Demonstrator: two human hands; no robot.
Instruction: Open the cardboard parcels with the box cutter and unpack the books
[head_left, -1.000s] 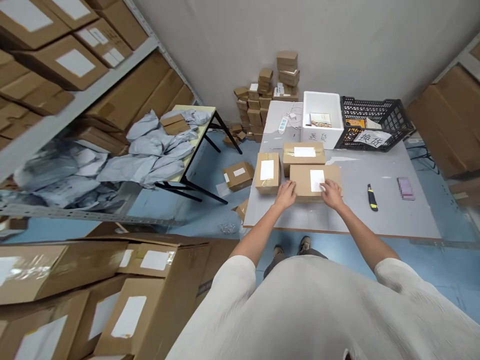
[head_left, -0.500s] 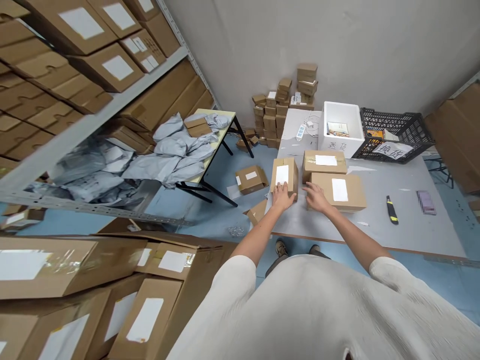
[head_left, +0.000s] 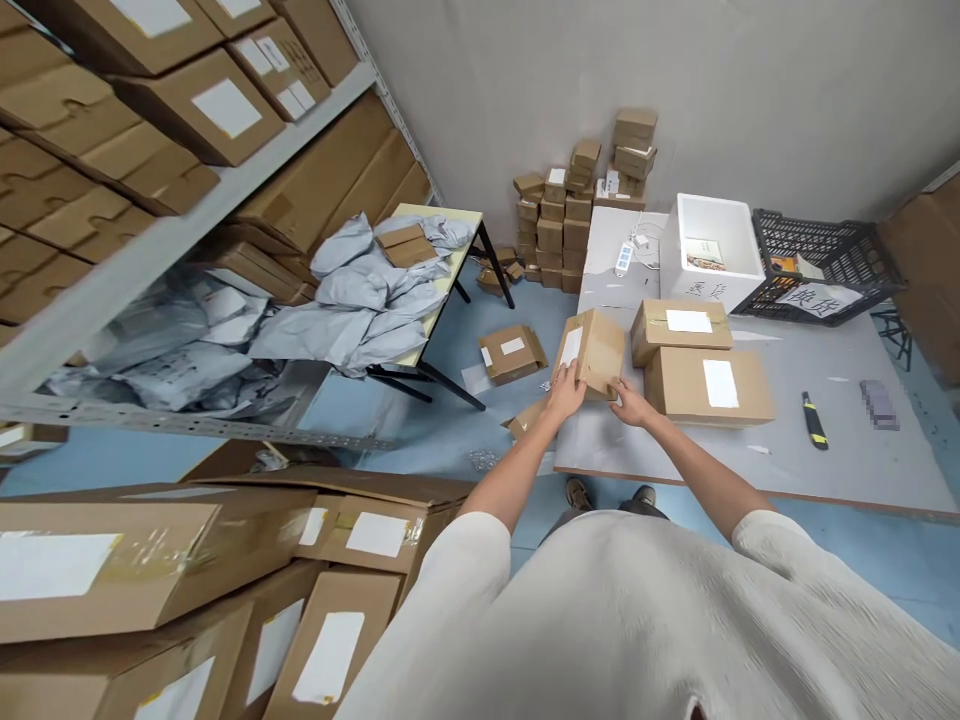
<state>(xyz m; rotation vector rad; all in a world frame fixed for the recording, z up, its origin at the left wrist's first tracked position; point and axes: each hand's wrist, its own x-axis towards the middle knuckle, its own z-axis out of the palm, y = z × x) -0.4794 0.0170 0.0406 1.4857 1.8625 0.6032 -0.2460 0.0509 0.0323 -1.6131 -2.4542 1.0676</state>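
Note:
A small cardboard box [head_left: 602, 352] with a white label is tilted to the left at the left end of the grey table [head_left: 795, 450]. My left hand [head_left: 566, 392] grips its labelled side near the front. At its lower right edge, my right hand [head_left: 628, 402] has its fingers curled against the cardboard. Both hands are closed on this one box. Just right of it lie two taped boxes, a rear box [head_left: 660, 335] and a larger front box [head_left: 686, 388], each with a white label. The underside of the held box is hidden.
Behind stand a white foam bin [head_left: 709, 285] and a black crate [head_left: 855, 300]. A utility knife [head_left: 814, 420] lies at the right. Grey mailing bags [head_left: 352, 320] cover a side table. An open carton [head_left: 420, 500] of boxes is at left; a flapped box [head_left: 511, 355] sits on the floor.
The small box has gone from lying flat to tilted leftward. My right hand has moved from the gap beside it onto its lower right edge. The camera view has shifted slightly.

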